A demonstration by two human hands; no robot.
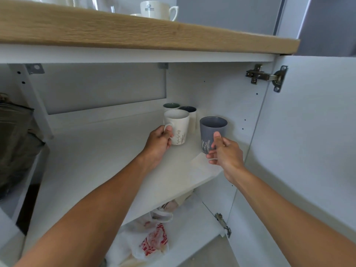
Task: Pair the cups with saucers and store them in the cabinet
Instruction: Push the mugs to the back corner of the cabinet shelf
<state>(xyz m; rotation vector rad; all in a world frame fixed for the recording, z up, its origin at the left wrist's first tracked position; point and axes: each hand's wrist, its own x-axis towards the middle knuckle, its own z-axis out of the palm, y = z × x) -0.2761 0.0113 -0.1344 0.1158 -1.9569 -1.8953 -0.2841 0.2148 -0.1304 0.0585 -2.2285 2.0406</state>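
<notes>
Gripping the handle of a white mug (pixel 179 124), the left hand (pixel 159 143) has it upright on the cabinet shelf (pixel 96 170). The right hand (pixel 225 153) holds a grey mug (pixel 210 130) by its handle just beside, thumb on its wall. Two more mugs (pixel 189 110) stand close behind. Above, a white cup (pixel 158 9) is on the wooden tabletop (pixel 115 29).

A crumpled white plastic bag (pixel 152 241) with red print lies near. Dark fabric (pixel 15 135) bunches at the left, below the wooden table (pixel 115 31).
</notes>
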